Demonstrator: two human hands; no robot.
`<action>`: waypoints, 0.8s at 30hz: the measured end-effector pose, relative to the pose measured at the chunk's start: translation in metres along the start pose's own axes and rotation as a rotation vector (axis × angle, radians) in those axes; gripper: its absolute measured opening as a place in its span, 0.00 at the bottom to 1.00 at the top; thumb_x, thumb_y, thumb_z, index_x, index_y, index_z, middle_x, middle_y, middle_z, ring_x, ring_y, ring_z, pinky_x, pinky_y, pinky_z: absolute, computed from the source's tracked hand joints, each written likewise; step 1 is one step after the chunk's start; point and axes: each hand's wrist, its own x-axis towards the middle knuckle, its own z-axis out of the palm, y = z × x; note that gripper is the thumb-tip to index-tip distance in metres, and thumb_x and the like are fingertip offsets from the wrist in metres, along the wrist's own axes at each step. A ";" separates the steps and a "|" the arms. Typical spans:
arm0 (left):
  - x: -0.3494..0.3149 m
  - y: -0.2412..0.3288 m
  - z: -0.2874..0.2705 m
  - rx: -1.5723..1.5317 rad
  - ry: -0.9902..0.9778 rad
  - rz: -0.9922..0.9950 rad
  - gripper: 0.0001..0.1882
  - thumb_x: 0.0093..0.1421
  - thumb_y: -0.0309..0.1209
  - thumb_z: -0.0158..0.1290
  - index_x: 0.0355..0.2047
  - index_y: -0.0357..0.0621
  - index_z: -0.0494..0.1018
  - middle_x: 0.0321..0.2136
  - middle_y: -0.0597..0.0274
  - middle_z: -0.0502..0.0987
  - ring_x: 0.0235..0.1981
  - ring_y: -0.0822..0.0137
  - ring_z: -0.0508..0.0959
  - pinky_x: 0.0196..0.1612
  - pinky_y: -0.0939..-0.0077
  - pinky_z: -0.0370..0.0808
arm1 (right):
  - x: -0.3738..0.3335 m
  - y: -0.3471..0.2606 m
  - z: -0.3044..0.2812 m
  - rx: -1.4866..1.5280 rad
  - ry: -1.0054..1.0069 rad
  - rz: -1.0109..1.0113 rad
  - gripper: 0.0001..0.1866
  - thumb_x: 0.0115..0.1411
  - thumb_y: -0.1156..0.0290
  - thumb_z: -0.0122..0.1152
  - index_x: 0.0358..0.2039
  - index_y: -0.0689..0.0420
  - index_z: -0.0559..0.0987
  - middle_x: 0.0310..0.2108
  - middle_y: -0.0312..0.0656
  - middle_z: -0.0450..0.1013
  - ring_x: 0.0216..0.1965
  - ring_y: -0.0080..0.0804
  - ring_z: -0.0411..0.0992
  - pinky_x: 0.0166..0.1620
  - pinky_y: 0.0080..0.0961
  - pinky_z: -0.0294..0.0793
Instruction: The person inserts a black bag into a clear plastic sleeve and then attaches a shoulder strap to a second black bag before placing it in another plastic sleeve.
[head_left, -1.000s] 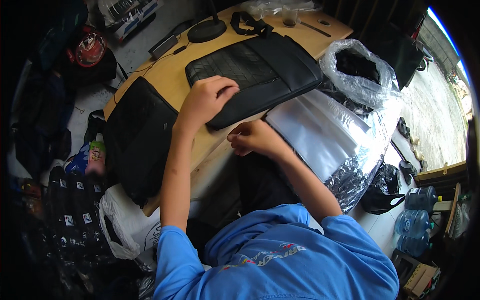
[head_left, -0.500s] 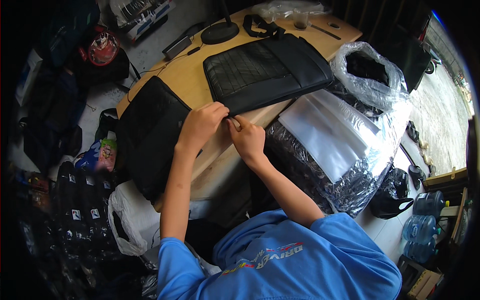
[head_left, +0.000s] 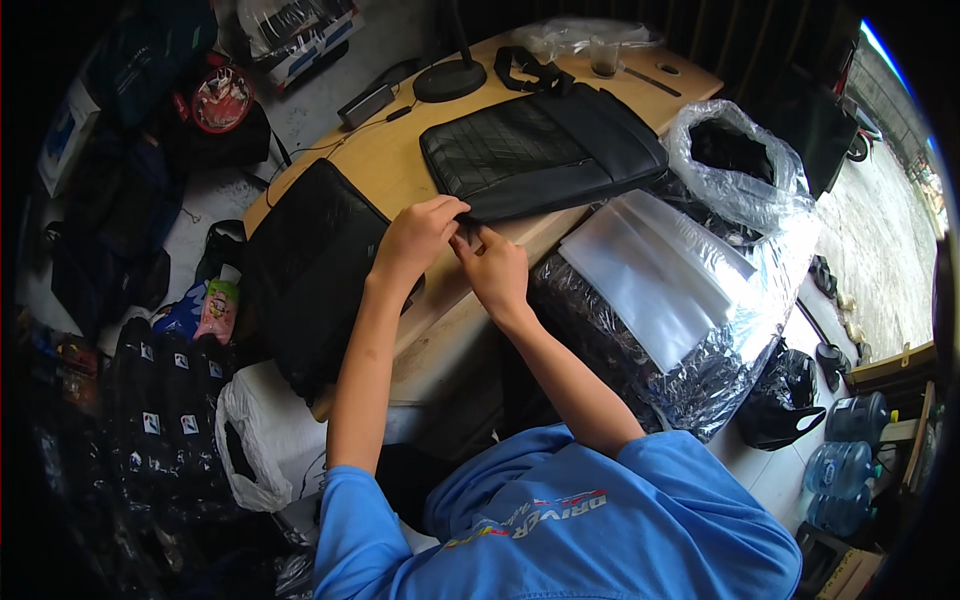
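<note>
Both: left hand (head_left: 412, 238), right hand (head_left: 497, 272), at corner of black case (head_left: 545, 152) | contact hidden | grip: cannot tell, perhaps pinching

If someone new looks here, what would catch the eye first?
Probably the bright blue shirt at the bottom. Above it, the left hand and right hand are at the near left corner of the black laptop-style bag. Clear plastic sheets shine at the right.
</note>
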 end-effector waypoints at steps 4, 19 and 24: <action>0.003 0.002 -0.005 -0.149 0.069 0.084 0.11 0.49 0.19 0.56 0.36 0.35 0.75 0.34 0.55 0.78 0.33 0.55 0.79 0.36 0.71 0.76 | -0.001 0.006 0.000 0.064 0.082 -0.102 0.15 0.57 0.61 0.57 0.21 0.59 0.73 0.15 0.50 0.71 0.21 0.51 0.72 0.25 0.42 0.69; -0.005 0.007 -0.014 0.350 -0.114 -0.281 0.11 0.51 0.19 0.50 0.37 0.36 0.72 0.37 0.50 0.76 0.37 0.50 0.77 0.40 0.64 0.75 | 0.065 0.111 -0.171 -0.460 0.140 -0.325 0.12 0.56 0.60 0.56 0.26 0.53 0.80 0.20 0.49 0.74 0.23 0.50 0.73 0.28 0.43 0.72; 0.042 0.062 0.024 0.284 -0.216 -0.175 0.17 0.53 0.26 0.53 0.44 0.37 0.70 0.45 0.50 0.74 0.43 0.53 0.76 0.45 0.63 0.73 | 0.063 0.108 -0.175 -0.501 0.030 -0.285 0.10 0.56 0.64 0.57 0.29 0.56 0.80 0.24 0.50 0.75 0.26 0.50 0.73 0.31 0.39 0.72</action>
